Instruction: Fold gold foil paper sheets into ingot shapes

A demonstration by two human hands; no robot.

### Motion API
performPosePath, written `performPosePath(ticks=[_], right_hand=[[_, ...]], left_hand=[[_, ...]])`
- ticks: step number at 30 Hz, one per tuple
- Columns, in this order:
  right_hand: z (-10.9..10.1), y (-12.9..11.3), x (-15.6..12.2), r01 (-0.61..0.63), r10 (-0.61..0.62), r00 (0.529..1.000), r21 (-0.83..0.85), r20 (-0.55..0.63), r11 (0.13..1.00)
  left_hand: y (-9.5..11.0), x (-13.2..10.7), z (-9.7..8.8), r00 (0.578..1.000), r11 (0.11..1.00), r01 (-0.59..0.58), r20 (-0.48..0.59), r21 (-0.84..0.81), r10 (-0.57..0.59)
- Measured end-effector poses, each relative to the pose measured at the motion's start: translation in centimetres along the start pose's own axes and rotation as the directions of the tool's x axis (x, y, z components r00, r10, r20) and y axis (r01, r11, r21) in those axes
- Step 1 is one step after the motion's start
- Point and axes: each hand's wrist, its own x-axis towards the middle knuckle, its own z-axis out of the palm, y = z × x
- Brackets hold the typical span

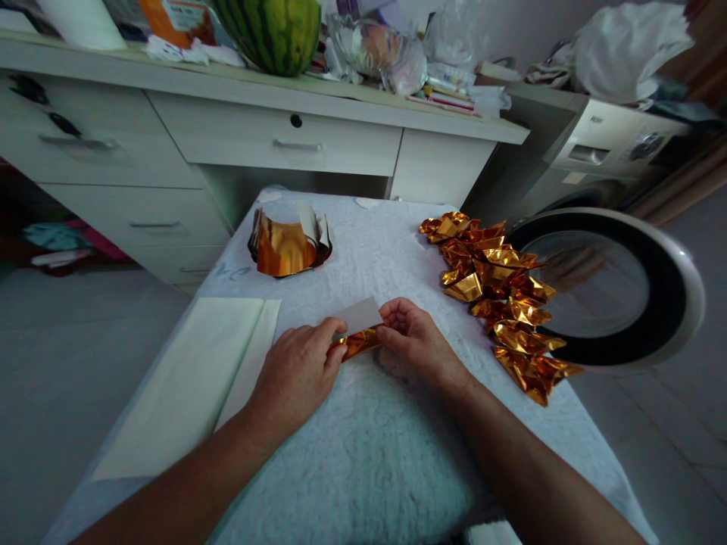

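Between my hands is a sheet of gold foil paper [361, 342], its pale back [359, 316] facing up and a gold strip folded along the near side. My left hand [300, 371] pinches its left end between thumb and fingers. At the right end, my right hand [417, 338] grips it with thumb and curled fingers. Beyond my left hand stands a curved stack of gold foil sheets [285, 246]. To the right of my right hand lies a heap of folded gold foil pieces [495, 288], shaped like ingots.
The cloth-covered table [369, 462] bears folded cream paper [176, 378] on the left. Behind it stands a white desk [341, 151] with drawers, a watermelon [269, 34] and a glass bowl [369, 45] on top. An open washing machine door [675, 295] adjoins the table's right side.
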Motion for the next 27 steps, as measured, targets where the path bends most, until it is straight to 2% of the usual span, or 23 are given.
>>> performPosePath(ticks=[8, 27], right_hand=[[0.2, 0.95, 0.35, 0.029, -0.029, 1.0, -0.018, -0.009, 0.999], [0.24, 0.22, -0.1, 0.052, -0.052, 0.999, 0.019, 0.009, 0.998]], left_hand=[[0.09, 0.07, -0.19, 0.999, 1.0, 0.022, 0.038, -0.022, -0.021], [0.07, 0.05, -0.27, 0.996, 0.992, 0.085, 0.037, -0.096, -0.082]])
